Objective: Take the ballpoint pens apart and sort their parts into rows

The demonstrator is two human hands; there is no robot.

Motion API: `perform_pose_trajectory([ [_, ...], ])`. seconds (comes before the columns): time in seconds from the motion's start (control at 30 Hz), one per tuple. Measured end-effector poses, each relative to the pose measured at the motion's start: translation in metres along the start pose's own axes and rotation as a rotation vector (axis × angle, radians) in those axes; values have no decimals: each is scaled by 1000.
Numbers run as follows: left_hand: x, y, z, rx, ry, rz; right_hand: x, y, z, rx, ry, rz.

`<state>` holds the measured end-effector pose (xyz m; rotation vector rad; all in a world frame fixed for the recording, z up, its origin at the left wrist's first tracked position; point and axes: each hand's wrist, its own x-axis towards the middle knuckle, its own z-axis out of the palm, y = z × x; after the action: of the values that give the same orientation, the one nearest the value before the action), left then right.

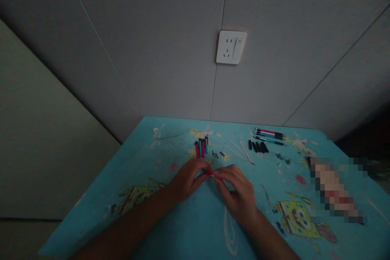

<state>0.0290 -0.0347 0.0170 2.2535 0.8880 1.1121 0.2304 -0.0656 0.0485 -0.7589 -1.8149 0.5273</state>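
Left hand (189,175) and right hand (238,189), both tight on one red piece (209,173), four slim barrels (203,148) beyond

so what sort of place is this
Indoors, possibly a room in a home, though I can't be certain: a blue table with cartoon prints stands against a grey panelled wall, which carries a white power socket.

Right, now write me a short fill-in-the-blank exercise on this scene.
1. The left hand and right hand hold a small piece coloured ____.
2. The socket plate on the wall is ____.
3. The short black pieces lie to the ____ of the white sticks.

Missing words: red; white; right.
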Motion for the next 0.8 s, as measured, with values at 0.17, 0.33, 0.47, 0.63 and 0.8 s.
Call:
perform_pose_trajectory([
  [0.17,-1,-7,0,105,-33,4,1,7,-4,-113,-45,27],
  [0.33,-4,-10,3,94,-34,-95,4,19,-7,-207,-82,44],
  [0.47,0,-7,6,-174,74,-251,7,45,-21,-518,-94,206],
  [0.63,14,-1,0,-970,379,-411,4,75,-42,-932,-84,489],
  [0.8,14,-10,-11,-905,472,-296,0,82,-47,-1058,-104,587],
])
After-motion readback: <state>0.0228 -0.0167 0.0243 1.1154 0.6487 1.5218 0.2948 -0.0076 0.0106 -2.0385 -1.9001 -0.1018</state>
